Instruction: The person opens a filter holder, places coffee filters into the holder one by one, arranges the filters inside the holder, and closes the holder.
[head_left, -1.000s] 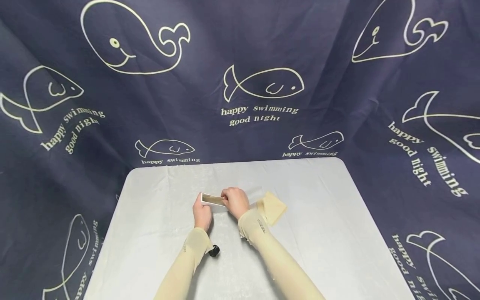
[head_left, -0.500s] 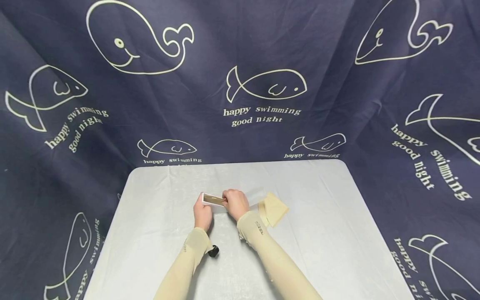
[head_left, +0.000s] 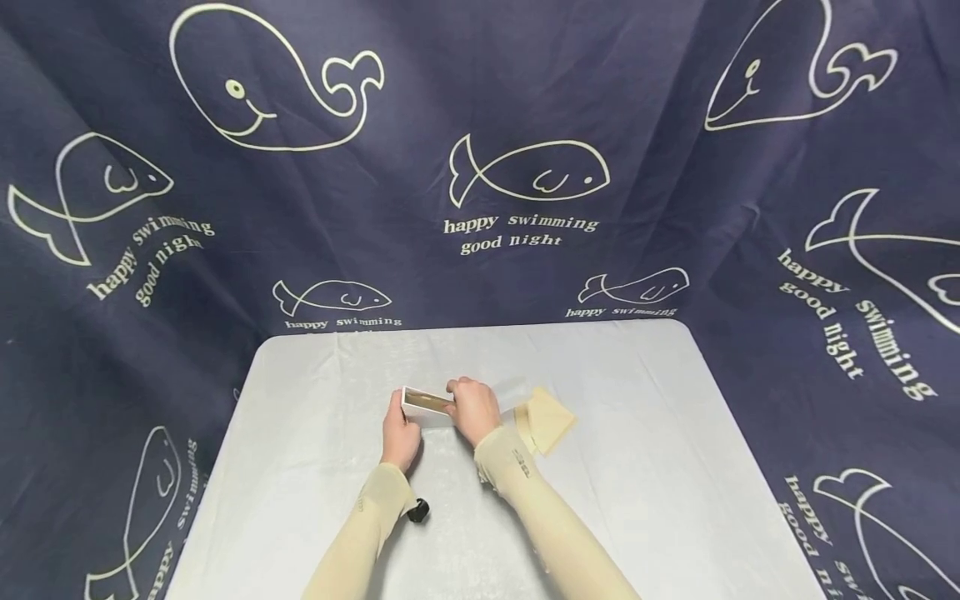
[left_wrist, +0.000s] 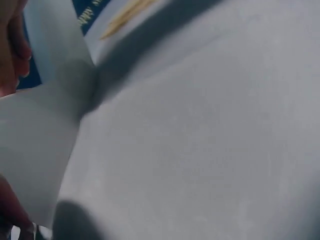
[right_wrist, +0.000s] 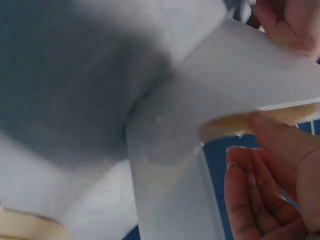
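Between both hands a white open-ended box (head_left: 429,416) is held above the table, its opening toward the head camera. Something tan or brown (head_left: 424,401) shows inside; its kind is unclear. My left hand (head_left: 400,435) grips the box's left end. My right hand (head_left: 476,410) is at its right end. In the right wrist view the thumb (right_wrist: 280,137) touches the rim beside the tan inside, and the other fingers (right_wrist: 250,192) are loosely bent, apart from the box. A pale flap (right_wrist: 172,200) extends from the box there.
A beige folded cloth or paper piece (head_left: 553,421) lies on the grey-white table (head_left: 622,500), right of the right hand. A black wrist device (head_left: 418,511) sits at the left cuff. Dark blue curtains with fish prints (head_left: 525,75) stand close behind and beside the table.
The left hand has shifted slightly down and left along the box's end. The right thumb and forefinger have spread apart at the opening, and more of the tan inside shows.
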